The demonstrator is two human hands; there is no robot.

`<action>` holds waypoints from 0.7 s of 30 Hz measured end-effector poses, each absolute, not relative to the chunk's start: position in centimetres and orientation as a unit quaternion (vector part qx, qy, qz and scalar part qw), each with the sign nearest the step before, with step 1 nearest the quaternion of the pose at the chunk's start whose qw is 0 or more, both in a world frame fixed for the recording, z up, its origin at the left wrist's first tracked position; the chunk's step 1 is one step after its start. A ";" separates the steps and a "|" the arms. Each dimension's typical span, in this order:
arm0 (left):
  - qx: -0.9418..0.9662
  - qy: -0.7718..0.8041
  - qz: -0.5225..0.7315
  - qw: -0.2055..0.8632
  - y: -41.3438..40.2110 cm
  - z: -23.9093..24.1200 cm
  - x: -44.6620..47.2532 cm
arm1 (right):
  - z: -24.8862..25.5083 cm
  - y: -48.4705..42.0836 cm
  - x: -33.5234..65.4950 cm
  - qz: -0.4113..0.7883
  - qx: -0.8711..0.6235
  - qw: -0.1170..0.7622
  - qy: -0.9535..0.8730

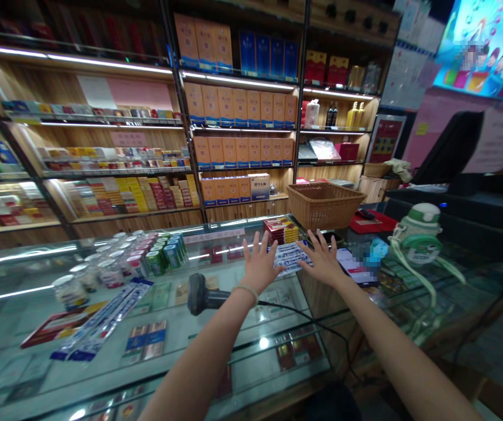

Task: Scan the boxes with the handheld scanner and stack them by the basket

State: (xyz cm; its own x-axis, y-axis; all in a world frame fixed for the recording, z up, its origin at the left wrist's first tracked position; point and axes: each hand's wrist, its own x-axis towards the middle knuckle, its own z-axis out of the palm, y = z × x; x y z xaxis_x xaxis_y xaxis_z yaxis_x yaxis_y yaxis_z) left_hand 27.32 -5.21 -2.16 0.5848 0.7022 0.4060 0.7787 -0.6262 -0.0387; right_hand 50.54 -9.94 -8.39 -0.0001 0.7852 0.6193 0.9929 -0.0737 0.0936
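My left hand (258, 268) is spread open over the glass counter (238, 292), at the left end of a pile of blue-and-white printed packets (290, 257). At the right end of the same pile, my right hand (324, 263) has its fingers spread too. Fingertips of both hands reach the packets' ends; whether they press on them I cannot tell. Just behind lies a stack of red-and-yellow packs (283, 230). A dark handheld scanner (203, 294) rests left of my left forearm, its cable running under my arms.
Small tubs and bottles (111, 272) stand in rows on the left, near long blue-and-white strips (102, 321) and a red packet (56, 325). Rightward are a lit phone (354, 266) and a green-white water bottle (418, 237). A wicker basket (326, 204) stands behind; stocked shelves line the wall.
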 end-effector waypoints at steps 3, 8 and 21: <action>-0.885 -0.414 -0.187 0.106 -5.1 -2.0 26.9 | -8.3 -9.8 50.6 -0.286 -0.674 0.191 -0.654; -0.873 -0.419 -0.219 0.121 -4.8 -1.0 25.8 | -7.2 -9.8 50.0 -0.295 -0.665 0.200 -0.657; -0.839 -0.420 -0.282 0.199 -4.4 3.2 18.7 | -2.6 -8.6 43.2 -0.322 -0.620 0.236 -0.675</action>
State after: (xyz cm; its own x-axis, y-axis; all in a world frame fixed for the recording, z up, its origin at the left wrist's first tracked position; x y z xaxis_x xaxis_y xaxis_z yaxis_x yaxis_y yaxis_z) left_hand 18.70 -4.42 3.17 0.4879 0.5935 0.6401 0.8177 -0.5674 -0.0971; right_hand 43.20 -8.57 -2.59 -0.1192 0.6855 0.7182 0.9895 0.0226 0.1426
